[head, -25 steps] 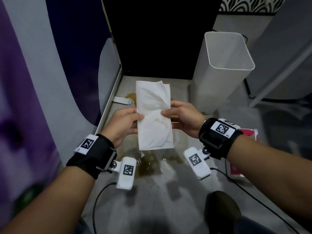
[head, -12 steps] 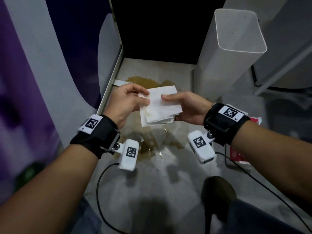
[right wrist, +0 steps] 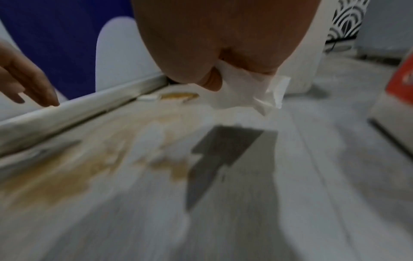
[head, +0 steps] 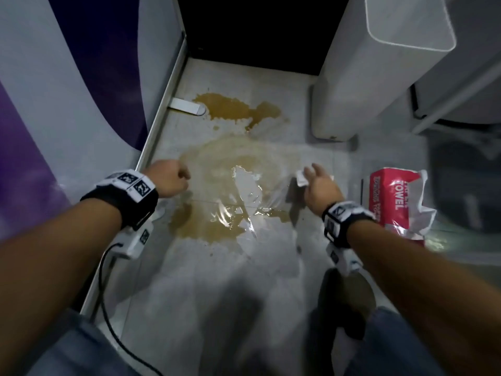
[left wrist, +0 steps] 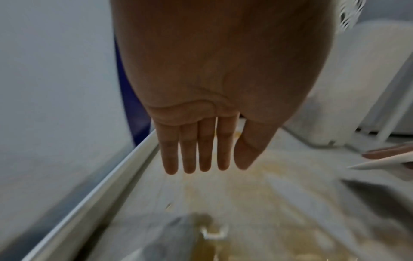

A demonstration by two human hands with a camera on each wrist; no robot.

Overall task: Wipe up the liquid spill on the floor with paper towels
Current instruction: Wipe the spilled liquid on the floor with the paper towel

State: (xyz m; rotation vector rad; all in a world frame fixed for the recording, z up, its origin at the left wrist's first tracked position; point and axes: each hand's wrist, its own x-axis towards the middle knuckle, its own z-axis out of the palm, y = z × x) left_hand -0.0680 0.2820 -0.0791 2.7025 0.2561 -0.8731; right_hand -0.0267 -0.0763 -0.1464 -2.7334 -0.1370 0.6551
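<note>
A brown liquid spill (head: 217, 213) spreads over the grey floor, with a darker patch (head: 235, 109) farther back; the spill also shows blurred in the wrist views (right wrist: 67, 176) (left wrist: 245, 229). My right hand (head: 317, 183) hovers over the spill's right edge and holds a folded white paper towel (head: 300, 177) (right wrist: 243, 91) between thumb and fingers. My left hand (head: 169, 180) hangs over the spill's left edge with nothing in it; the left wrist view shows its fingers (left wrist: 196, 151) straight and pointing down.
A tall white bin (head: 379, 63) stands at the back right. A red paper towel pack (head: 398, 199) lies on the floor to the right. A purple and white panel with a metal base rail (head: 160, 109) runs along the left. A dark opening (head: 257, 31) is behind.
Both hands were folding the towel together at chest height. The left hand has let go and the hands have spread apart and dropped toward the floor; the right hand keeps the folded towel.
</note>
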